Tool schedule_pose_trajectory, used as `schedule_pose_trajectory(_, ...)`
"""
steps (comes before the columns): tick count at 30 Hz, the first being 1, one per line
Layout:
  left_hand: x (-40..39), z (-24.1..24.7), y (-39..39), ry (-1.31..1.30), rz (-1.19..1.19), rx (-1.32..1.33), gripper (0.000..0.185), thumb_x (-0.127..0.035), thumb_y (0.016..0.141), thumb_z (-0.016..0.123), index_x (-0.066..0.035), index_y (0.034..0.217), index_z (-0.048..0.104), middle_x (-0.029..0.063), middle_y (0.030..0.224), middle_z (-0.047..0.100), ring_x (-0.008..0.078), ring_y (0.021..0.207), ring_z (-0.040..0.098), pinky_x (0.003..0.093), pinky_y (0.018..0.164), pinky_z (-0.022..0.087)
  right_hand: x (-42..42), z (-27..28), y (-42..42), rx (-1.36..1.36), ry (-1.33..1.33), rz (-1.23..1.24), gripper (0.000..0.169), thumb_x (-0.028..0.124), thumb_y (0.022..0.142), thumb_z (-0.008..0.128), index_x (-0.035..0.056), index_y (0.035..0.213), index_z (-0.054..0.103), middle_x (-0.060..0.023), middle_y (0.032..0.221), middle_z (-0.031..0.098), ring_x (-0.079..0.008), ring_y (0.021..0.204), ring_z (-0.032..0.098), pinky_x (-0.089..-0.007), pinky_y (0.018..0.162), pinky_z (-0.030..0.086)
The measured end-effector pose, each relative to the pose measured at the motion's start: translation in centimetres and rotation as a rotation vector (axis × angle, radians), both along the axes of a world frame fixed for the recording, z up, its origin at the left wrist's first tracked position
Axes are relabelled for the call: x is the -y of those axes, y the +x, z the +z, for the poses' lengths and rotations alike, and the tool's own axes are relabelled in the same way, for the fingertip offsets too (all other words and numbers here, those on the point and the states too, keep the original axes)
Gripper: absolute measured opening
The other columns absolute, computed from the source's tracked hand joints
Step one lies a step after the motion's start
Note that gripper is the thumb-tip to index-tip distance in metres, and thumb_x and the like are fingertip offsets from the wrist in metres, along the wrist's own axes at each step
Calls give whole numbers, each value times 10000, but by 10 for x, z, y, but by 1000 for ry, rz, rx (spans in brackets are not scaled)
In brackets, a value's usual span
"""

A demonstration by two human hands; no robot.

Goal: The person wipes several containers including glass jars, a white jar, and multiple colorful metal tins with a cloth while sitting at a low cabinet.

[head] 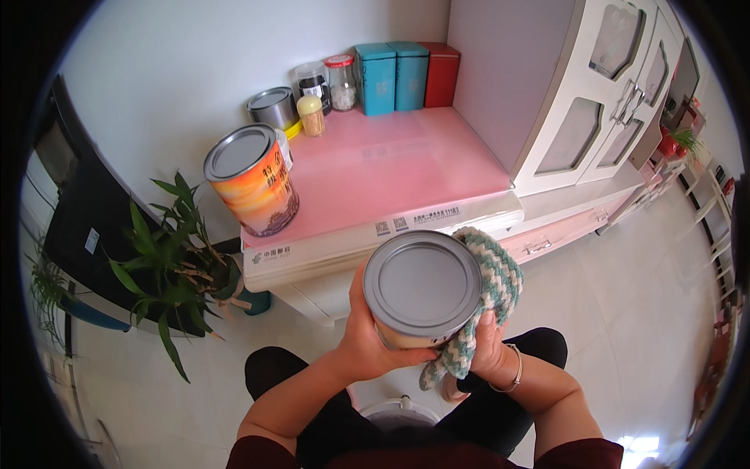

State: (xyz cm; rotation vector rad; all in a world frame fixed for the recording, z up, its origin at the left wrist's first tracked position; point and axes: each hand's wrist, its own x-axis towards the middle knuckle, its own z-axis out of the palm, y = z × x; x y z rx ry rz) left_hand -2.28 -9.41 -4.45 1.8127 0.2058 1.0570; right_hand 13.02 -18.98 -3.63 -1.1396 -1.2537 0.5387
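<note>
A round metal tin with a grey lid (423, 282) is held up in front of me, before the cabinet's front edge. My left hand (369, 340) grips its left and lower side, the thumb lying along the bottom of its wall. My right hand (489, 346) holds a green-and-white striped cloth (498, 275) against the tin's right side, and part of the cloth hangs down between hand and tin. Another tin with an orange printed wall (258, 193) stands at the left front corner of the pink cabinet top (375, 170).
Against the wall stand a silver tin (273, 108), a toothpick holder (311, 117), a red-lidded glass jar (342, 85), teal canisters (377, 82) and a red canister (442, 76). A leafy potted plant (176, 264) is at left, a white door cabinet (562, 140) at right. A white bucket-like container (401, 408) sits between my knees.
</note>
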Motion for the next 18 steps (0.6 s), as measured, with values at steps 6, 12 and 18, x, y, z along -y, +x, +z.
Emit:
schedule_pose_trajectory(6,3,-9,-19,-69,-235,-78,1185,-224,530,851,-55,1360,24,144,1314,290,251,1229,312,396,1008,264,-2,-2,9,-823,-310,227,520,375,903,382,-50,1199,428,-154,1149,516,-226,1023,523,-344,884,413)
schedule_pose_trajectory(12,-2,-28,-32,-446,-424,-247,1207,-298,526,848,-52,1370,22,128,1340,269,238,1245,280,377,1029,223,-13,2,4,-872,-312,289,566,412,896,413,-61,1207,417,-155,1160,508,-211,1046,504,-331,904,396)
schedule_pose_trajectory(18,-9,-44,-30,-736,-545,-31,1097,-392,581,805,-31,1361,123,96,1308,326,185,1214,309,343,1010,250,-5,-7,-5,-264,-95,195,560,383,886,424,-74,1209,413,-157,1155,512,-228,1046,494,-338,898,381)
